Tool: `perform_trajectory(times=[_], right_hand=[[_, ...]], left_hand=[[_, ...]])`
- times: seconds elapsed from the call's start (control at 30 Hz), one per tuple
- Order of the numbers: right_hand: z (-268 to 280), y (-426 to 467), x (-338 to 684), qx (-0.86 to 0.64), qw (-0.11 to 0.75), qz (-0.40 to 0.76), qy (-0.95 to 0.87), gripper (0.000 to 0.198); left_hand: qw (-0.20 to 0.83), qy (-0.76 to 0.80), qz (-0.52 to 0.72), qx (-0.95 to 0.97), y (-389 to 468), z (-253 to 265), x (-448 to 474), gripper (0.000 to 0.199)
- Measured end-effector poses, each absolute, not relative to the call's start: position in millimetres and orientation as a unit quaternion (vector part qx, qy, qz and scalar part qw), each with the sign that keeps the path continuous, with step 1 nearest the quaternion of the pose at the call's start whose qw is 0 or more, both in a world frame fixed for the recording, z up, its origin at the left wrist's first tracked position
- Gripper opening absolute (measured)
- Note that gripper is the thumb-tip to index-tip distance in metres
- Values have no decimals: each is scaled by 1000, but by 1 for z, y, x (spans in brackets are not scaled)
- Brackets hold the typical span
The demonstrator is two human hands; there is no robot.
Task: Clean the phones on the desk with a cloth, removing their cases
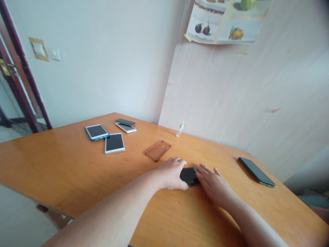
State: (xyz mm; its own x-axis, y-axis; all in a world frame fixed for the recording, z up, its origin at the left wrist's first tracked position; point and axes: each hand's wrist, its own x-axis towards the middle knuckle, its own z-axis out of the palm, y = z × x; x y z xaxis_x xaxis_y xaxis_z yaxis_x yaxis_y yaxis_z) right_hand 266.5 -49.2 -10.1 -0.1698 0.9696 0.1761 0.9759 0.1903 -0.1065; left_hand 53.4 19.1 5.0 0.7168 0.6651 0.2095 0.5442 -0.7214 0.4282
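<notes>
A black phone (189,176) lies flat on the wooden table in front of me. My left hand (172,174) grips its left end, thumb on the near edge and fingers on the far edge. Over the right end of the phone lies my right hand (208,179), its fingers pressing down on a small pale crumpled cloth (195,169). Most of that cloth is hidden under the fingers. Just beyond my left hand rests an empty reddish-brown phone case (158,150). A small clear spray bottle (180,129) with a pale green top stands farther back.
On the table's left side (64,161) are a blue-cased phone (97,131), a white phone (114,142) touching it, and another white phone (126,128) beside a dark one (125,121). A black phone (256,171) lies near the right edge. Walls border the table's back.
</notes>
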Motion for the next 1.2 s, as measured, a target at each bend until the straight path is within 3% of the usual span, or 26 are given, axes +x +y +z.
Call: perform_trajectory(times=[0.2, 0.47, 0.7, 0.97, 1.2], right_hand=[[5, -65, 234, -522, 150, 51, -838, 46], [-6, -50, 275, -620, 133, 6, -773, 49], [5, -66, 232, -512, 174, 44, -840, 56], [-1, -53, 274, -628, 159, -18, -761, 36], [14, -71, 225, -525, 181, 34, -831, 32]], left_hand=[[168, 325, 176, 914, 20, 5, 52, 52], [173, 333, 164, 912, 18, 10, 51, 57], [164, 336, 169, 912, 19, 7, 52, 47], [175, 332, 165, 912, 17, 10, 51, 57], [174, 326, 177, 912, 21, 4, 51, 54]])
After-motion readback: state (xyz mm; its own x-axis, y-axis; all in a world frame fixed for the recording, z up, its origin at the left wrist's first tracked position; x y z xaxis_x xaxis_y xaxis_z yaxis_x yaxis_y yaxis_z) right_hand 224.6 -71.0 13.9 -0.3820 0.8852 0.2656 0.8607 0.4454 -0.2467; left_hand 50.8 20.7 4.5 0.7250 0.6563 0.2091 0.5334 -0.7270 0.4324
